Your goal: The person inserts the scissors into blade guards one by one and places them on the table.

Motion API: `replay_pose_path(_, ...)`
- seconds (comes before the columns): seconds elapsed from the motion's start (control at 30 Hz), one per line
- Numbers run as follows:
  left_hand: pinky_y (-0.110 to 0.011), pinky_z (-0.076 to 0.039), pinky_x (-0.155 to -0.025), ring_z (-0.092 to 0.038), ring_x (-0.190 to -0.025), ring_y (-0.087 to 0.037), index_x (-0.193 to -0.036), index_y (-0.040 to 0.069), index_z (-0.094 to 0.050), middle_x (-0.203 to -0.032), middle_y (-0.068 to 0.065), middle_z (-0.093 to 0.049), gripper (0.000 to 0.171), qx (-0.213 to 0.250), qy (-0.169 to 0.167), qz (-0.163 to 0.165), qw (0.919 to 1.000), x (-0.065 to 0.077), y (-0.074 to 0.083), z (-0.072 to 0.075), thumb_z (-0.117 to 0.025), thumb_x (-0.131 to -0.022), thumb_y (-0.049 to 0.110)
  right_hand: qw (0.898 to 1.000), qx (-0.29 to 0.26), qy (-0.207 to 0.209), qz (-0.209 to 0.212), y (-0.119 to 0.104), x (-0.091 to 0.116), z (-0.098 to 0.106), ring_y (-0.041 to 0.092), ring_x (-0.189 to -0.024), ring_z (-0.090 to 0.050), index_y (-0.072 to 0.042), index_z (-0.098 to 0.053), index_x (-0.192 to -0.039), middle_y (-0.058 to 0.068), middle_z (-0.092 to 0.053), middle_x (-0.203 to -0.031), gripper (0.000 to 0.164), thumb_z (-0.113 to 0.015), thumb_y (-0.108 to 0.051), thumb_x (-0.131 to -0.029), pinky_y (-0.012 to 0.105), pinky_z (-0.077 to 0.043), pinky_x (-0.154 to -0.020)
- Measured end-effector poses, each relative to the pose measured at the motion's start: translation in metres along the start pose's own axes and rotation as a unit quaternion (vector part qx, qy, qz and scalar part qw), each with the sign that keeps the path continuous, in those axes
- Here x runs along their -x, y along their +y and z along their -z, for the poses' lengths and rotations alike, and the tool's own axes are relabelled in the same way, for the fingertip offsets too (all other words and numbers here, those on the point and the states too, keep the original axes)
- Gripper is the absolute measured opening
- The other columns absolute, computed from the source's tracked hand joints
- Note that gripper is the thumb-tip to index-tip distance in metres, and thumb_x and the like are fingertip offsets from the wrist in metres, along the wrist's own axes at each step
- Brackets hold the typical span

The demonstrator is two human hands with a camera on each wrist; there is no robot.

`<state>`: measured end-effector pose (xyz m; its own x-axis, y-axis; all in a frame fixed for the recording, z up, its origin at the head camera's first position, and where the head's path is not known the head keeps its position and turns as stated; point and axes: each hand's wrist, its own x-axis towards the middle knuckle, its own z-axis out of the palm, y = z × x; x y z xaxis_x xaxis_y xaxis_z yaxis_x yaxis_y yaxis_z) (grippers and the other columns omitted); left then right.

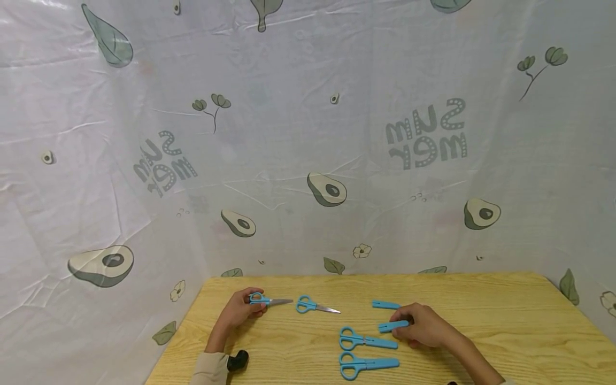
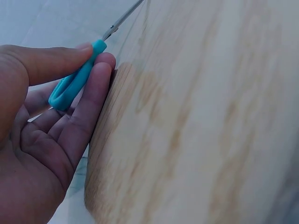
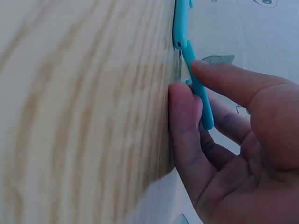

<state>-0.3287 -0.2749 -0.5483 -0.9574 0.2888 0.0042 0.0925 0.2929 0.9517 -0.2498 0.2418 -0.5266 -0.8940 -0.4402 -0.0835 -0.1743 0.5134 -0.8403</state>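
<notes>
At the back left of the table, my left hand point(image 1: 237, 311) pinches a pair of blue-handled scissors point(image 1: 281, 301) by the handles, its bare blades pointing right. In the left wrist view, the thumb presses on the blue handle point(image 2: 70, 91) with fingers beneath. My right hand point(image 1: 424, 327) holds a blue blade cover point(image 1: 386, 326) between thumb and fingers, its slotted end facing left. The right wrist view shows this cover point(image 3: 202, 105) tilted just over the wood. Between the hands lies a second pair of bare-bladed scissors point(image 1: 306, 305).
Another loose blade cover point(image 1: 383, 304) lies behind the right hand. Two pairs of scissors with covered blades, a rear one point(image 1: 382, 343) and a front one point(image 1: 382, 364), lie one before the other on the wooden table point(image 1: 289, 353). A printed curtain point(image 1: 289, 149) stands behind.
</notes>
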Motion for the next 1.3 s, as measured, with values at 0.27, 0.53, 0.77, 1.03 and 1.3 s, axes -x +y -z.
replay_pose_path(0.27, -0.030, -0.067, -0.083, -0.079, -0.097, -0.021, -0.148, -0.018, -0.047, -0.117, -0.027, -0.073, 0.053, 0.003, 0.004, 0.003, 1.0000, -0.001, 0.000, -0.002, -0.069, -0.103, 0.000, 1.000, -0.016, -0.013, 0.003, 0.001, 0.002, 0.003, 0.017, -0.072, -0.064, 0.001, -0.074, -0.118, 0.007, -0.070, -0.096, 0.021, -0.070, -0.014, -0.105, 0.029, -0.059, -0.060)
replay_pose_path(0.53, -0.033, -0.068, -0.082, -0.079, -0.097, -0.026, -0.147, -0.016, -0.050, -0.117, -0.030, -0.073, 0.051, -0.014, 0.011, 0.001, 0.9998, 0.000, 0.001, -0.004, -0.070, -0.103, 0.001, 1.000, -0.025, -0.010, 0.009, 0.001, 0.004, 0.002, 0.016, -0.073, -0.061, 0.001, -0.074, -0.118, 0.008, -0.068, -0.096, 0.019, -0.069, -0.013, -0.105, 0.029, -0.059, -0.059)
replay_pose_path(0.77, -0.032, -0.068, -0.080, -0.079, -0.095, -0.027, -0.145, -0.016, -0.052, -0.115, -0.030, -0.073, 0.049, -0.023, 0.016, -0.002, 0.9996, 0.000, 0.002, -0.004, -0.070, -0.102, 0.000, 0.999, -0.026, -0.009, 0.020, 0.001, 0.005, 0.002, 0.015, -0.068, -0.061, 0.001, -0.073, -0.116, 0.008, -0.067, -0.093, 0.017, -0.069, -0.012, -0.105, 0.029, -0.058, -0.057)
replay_pose_path(1.03, -0.032, -0.068, -0.080, -0.079, -0.095, -0.025, -0.146, -0.013, -0.054, -0.116, -0.028, -0.073, 0.049, -0.027, 0.017, 0.000, 0.9995, 0.001, 0.004, -0.005, -0.071, -0.102, 0.001, 0.999, -0.027, -0.009, 0.017, 0.000, 0.005, 0.003, 0.017, -0.074, -0.063, 0.001, -0.073, -0.116, 0.010, -0.070, -0.097, 0.017, -0.069, -0.011, -0.104, 0.031, -0.060, -0.058)
replay_pose_path(1.3, -0.036, -0.068, -0.079, -0.078, -0.096, -0.031, -0.148, -0.012, -0.052, -0.116, -0.026, -0.071, 0.050, -0.030, 0.015, -0.010, 0.9994, 0.004, 0.011, -0.004, -0.069, -0.103, 0.002, 0.999, -0.038, 0.009, 0.010, -0.002, 0.005, 0.004, 0.018, -0.076, -0.063, 0.000, -0.073, -0.114, 0.009, -0.069, -0.092, 0.017, -0.070, -0.012, -0.104, 0.032, -0.061, -0.058)
